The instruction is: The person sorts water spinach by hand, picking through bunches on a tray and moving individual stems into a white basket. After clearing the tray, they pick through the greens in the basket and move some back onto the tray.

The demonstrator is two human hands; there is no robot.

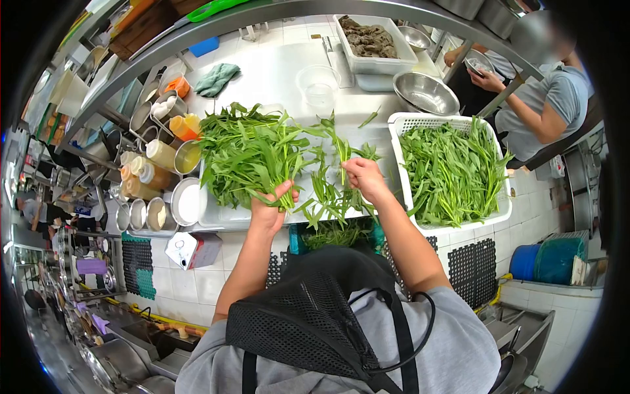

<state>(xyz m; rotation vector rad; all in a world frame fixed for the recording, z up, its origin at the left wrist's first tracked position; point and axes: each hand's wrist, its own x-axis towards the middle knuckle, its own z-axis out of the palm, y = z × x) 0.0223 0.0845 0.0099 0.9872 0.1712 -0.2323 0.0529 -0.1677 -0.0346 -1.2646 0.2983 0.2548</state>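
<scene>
My left hand (273, 205) is closed around the stem ends of a bunch of water spinach (262, 148), long narrow green leaves, on the left of the steel counter (279, 62). The bunch fans out away from me. To its right, my right hand (365, 178) pinches a sprig of water spinach (342, 151) between thumb and fingers. Loose leaves (320, 190) are scattered between and below the two hands. A white perforated basket (396, 148) full of the same greens stands to the right of my right hand.
Squeeze bottles (161, 152) and metal containers line the left. Behind are a clear plastic tub (318, 82), a steel bowl (426, 93) and a white bin (380, 64) of dark food. Another person (551, 98) holds a bowl at the right. A shelf rail (289, 14) crosses overhead.
</scene>
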